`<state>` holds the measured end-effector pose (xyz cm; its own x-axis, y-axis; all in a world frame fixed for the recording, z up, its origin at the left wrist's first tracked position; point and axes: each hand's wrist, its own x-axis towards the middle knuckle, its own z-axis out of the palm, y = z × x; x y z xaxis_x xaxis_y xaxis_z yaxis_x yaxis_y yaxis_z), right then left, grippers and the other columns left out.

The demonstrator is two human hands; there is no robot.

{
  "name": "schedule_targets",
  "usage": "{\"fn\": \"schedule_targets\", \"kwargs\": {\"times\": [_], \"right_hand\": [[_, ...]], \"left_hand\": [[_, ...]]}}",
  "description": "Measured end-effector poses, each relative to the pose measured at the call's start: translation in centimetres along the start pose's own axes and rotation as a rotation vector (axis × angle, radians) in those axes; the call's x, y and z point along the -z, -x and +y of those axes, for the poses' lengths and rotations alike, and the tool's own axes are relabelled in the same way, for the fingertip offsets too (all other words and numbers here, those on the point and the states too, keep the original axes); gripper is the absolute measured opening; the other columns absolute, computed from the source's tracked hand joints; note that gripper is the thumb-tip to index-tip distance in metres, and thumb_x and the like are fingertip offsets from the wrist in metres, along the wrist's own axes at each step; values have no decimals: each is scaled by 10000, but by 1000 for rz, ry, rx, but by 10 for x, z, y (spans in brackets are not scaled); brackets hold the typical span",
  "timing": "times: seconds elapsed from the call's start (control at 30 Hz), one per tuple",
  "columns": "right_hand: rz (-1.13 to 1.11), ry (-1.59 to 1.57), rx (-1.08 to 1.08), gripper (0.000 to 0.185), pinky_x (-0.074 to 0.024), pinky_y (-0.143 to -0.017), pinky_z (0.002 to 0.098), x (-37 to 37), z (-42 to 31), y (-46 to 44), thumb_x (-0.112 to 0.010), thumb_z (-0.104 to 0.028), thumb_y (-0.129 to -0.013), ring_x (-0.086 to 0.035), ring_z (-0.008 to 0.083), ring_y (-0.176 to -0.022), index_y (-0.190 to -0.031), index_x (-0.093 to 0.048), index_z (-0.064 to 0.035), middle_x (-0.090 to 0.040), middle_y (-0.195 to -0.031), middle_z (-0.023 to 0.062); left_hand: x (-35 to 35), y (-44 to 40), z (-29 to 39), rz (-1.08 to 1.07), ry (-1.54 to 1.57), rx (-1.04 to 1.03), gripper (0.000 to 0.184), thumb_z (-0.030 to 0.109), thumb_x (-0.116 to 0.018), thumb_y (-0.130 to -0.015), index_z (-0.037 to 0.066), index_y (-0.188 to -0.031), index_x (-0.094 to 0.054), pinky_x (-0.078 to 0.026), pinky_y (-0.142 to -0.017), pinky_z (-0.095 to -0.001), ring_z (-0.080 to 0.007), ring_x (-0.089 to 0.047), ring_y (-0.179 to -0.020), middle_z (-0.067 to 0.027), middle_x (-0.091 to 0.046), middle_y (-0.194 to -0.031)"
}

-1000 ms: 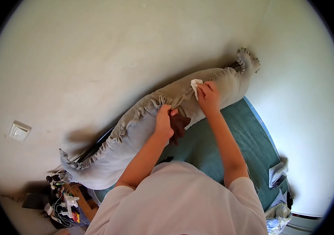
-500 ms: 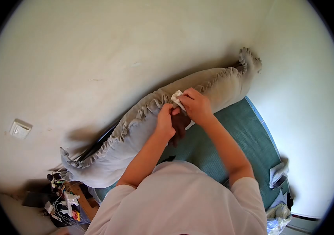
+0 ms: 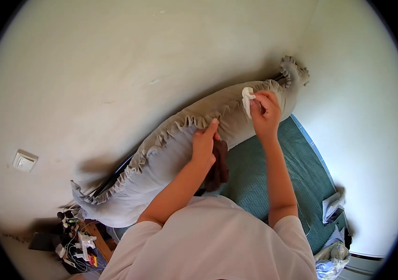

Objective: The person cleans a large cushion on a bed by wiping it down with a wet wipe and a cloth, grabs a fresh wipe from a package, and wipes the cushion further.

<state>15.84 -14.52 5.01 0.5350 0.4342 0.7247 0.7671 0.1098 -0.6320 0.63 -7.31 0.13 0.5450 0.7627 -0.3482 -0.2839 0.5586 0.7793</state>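
My right hand pinches a small crumpled white cloth or tissue, raised in front of the far part of the long cushion. From my left hand hangs a dark brown cloth, its upper part hidden by my fingers. The index finger of that hand is stretched out, while the others curl round the cloth. Behind both hands lies the long grey padded cushion with a ruffled edge, leaning along the wall.
A green quilted mat covers the bed below. Cables and small items crowd the lower left, near a wooden shelf. Plastic bags and a folded grey cloth are at the right edge. A switch is on the wall.
My hands have come apart. The right one moved up and right with the white piece, away from the brown cloth, which stays in my left hand and hangs more visibly.
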Motion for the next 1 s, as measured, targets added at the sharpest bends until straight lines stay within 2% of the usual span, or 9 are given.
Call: {"fn": "schedule_targets", "kwargs": {"times": [0.17,0.23,0.33,0.47,0.6,0.7,0.8,0.9,1.0], "right_hand": [[-24,2,78,113,-476,-671,340,-34,-12,4,-658,-42,-748,-595,255,-775,-860,-640,-35,-590,-904,106],[-194,38,250,135,-482,-644,331,-51,-22,18,-644,4,-723,-603,262,-772,-852,-633,-36,-593,-911,102],[-383,68,271,145,-496,-669,363,-68,-2,51,-641,-4,-707,-599,297,-787,-847,-636,-40,-587,-891,113],[-285,293,261,105,-502,-659,368,-51,35,32,-635,-41,-712,-602,274,-775,-814,-633,-68,-581,-838,70],[-147,160,98,109,-505,-655,366,-49,-12,28,-633,-31,-706,-607,270,-782,-806,-636,-73,-588,-836,75],[-354,96,376,174,-503,-657,361,-66,-3,48,-616,2,-704,-609,262,-779,-850,-658,-83,-592,-845,82],[-327,398,332,236,-495,-652,359,-60,42,31,-627,45,-669,-594,296,-771,-880,-650,-59,-590,-855,92],[-103,257,197,153,-502,-660,375,-42,30,13,-610,-29,-709,-596,265,-785,-843,-633,-97,-580,-862,73],[-284,145,388,158,-500,-657,378,-51,-24,27,-603,-31,-725,-592,273,-796,-863,-640,-97,-575,-863,80]], "left_hand": [[6,-7,-1,53,169,-46,184,131,-588,-798,76,-641,-511,-311,-543,-239,-96,-385,-559,12,-457,-594],[13,-1,3,54,260,-23,139,87,-550,-758,90,-634,-487,-300,-560,-234,-95,-359,-563,15,-424,-589],[31,-10,5,78,348,137,169,140,-565,-745,108,-625,-451,-317,-584,-249,-100,-347,-569,31,-372,-569],[31,-3,10,-34,243,37,167,171,-546,-753,97,-631,-459,-292,-565,-250,-103,-318,-554,26,-350,-552],[32,-2,11,-35,293,127,167,168,-534,-763,92,-631,-463,-292,-576,-239,-103,-309,-549,23,-337,-543],[34,-3,10,-6,316,139,181,181,-535,-765,92,-624,-464,-305,-576,-241,-107,-318,-547,22,-333,-540],[35,1,8,-60,273,91,193,191,-542,-764,96,-616,-463,-322,-571,-243,-110,-336,-546,23,-336,-538],[38,0,16,-67,348,149,195,186,-543,-767,100,-613,-460,-327,-578,-238,-108,-352,-551,25,-343,-539],[39,-1,13,-103,338,151,190,174,-553,-761,102,-612,-458,-330,-585,-238,-103,-355,-558,25,-346,-539]]}}
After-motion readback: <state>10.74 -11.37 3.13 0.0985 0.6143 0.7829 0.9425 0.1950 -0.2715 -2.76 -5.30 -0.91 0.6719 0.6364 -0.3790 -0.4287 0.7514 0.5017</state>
